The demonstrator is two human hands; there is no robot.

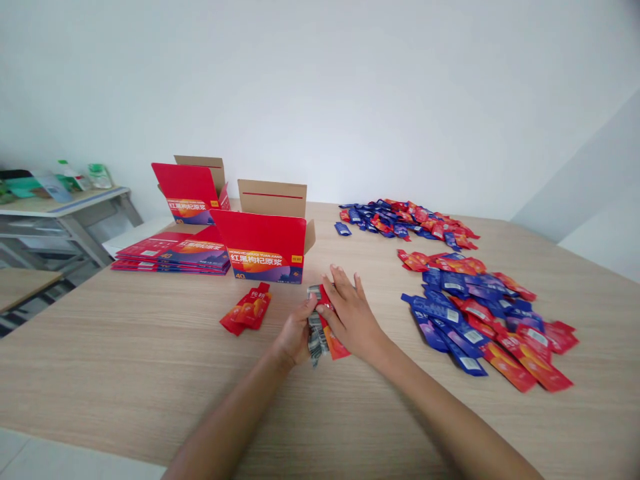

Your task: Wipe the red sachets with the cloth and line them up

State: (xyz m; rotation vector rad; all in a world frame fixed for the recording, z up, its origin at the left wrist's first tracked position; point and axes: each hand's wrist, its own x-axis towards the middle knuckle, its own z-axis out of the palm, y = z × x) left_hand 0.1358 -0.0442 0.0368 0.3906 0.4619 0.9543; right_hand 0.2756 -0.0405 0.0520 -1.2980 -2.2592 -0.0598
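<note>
In front of the near box, my left hand (295, 333) is closed around a crumpled grey-and-white striped cloth-like piece (316, 337). A red pouch (336, 343) with an orange print lies against that piece. My right hand (353, 313) rests over the pouch with its fingers stretched and spread, its palm side hidden. To the left, a few red pouches (249, 308) overlap on the table. Just behind my hands stands an open red and purple carton (265, 247) with its flaps raised.
A second open carton (187, 193) stands farther back at left, behind a stack of flattened cartons (173, 252). Mixed blue and red pouches form a near pile (475, 307) at right and a far pile (400, 219) by the wall. Another table (65, 203) holds bottles.
</note>
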